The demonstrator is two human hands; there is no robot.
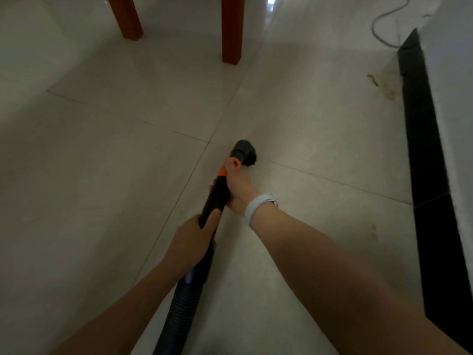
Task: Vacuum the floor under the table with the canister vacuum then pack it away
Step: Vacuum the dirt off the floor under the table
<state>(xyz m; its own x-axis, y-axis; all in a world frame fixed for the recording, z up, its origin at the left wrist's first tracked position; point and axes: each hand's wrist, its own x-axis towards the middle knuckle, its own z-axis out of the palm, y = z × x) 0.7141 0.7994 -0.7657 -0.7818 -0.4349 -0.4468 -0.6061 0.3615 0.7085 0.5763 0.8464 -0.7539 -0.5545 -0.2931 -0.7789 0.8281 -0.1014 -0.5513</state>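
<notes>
Tiled floor (128,175) fills the view, pale and glossy. Two red-brown legs (231,29) of the surface stand at top, well apart from the nozzle, so most of the under-surface area looks not yet reached from here. A black skirting strip (425,175) runs along the right wall.

Risks, big to small:

- Ribbed hose (184,303) trails back btwn the arms twd the person; canister itself not in view. Prob the hose could snag or drag the canister if the reach goes far fwd under the surface.
- Wand (216,198), black w/ orange collar, is held w/ both hands. Left hand (190,239) wraps the lower end near the hose joint. Right hand (239,190) grips higher up, fingers curled round it, thumb along the orange collar, pale band on the wrist. Grips sit close together, so a push could twist the nozzle off flat.
- Round brush nozzle (244,152) touches the floor just past a tile joint. Small head, narrow strokes: easy to miss strips.
- A thin cord (384,21) loops on the floor top right, and a stained, littered patch (386,85) lies by the skirting. Either could get sucked in or clog if the nozzle strays there.
</notes>
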